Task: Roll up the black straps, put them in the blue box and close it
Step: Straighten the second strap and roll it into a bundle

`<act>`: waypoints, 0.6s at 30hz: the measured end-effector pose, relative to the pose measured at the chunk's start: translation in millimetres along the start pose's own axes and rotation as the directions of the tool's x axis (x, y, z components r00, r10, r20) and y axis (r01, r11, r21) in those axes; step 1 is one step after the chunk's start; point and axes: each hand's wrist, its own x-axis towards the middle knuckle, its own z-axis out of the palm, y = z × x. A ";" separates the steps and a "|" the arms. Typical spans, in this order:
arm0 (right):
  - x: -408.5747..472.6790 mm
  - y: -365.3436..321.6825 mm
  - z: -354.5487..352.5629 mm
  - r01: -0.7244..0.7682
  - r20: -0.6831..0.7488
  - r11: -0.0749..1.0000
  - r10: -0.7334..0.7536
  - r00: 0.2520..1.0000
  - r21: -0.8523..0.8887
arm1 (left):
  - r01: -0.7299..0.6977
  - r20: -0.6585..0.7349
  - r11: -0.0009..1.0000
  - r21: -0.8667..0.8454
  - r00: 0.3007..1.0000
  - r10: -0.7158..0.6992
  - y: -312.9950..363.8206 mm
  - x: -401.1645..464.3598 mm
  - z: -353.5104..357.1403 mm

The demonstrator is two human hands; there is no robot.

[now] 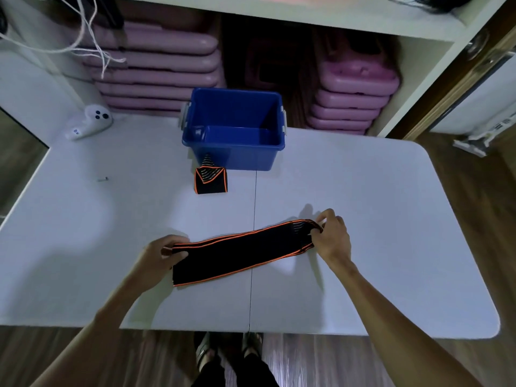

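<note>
A black strap with orange edges [237, 252] lies stretched flat across the middle of the white table [363, 219]. My left hand [159, 256] pinches its left end and my right hand [332, 236] pinches its right end. A second black strap [210, 180], folded into a small bundle, sits just in front of the blue box [233, 152]. The blue box stands open at the table's far edge, with grey latches on both sides. Its inside looks empty and no lid is in view.
A white game controller [89, 122] lies at the far left of the table, and a small screw [102, 179] sits to the left. Stacked purple cases [156, 76] fill the shelf behind the box. White cords [89, 37] hang at the upper left.
</note>
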 end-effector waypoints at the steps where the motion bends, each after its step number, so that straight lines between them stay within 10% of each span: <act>1: 1.5 0.8 0.0 -0.007 -0.003 1.000 0.007 1.000 0.009 | -0.004 0.002 1.000 0.024 1.000 0.004 -0.3 -0.1 -0.1; 18: 41.9 -21.0 0.0 0.066 0.063 0.996 -0.070 0.996 0.059 | -0.071 -0.062 0.941 0.331 0.993 0.097 -4.4 -23.1 34.5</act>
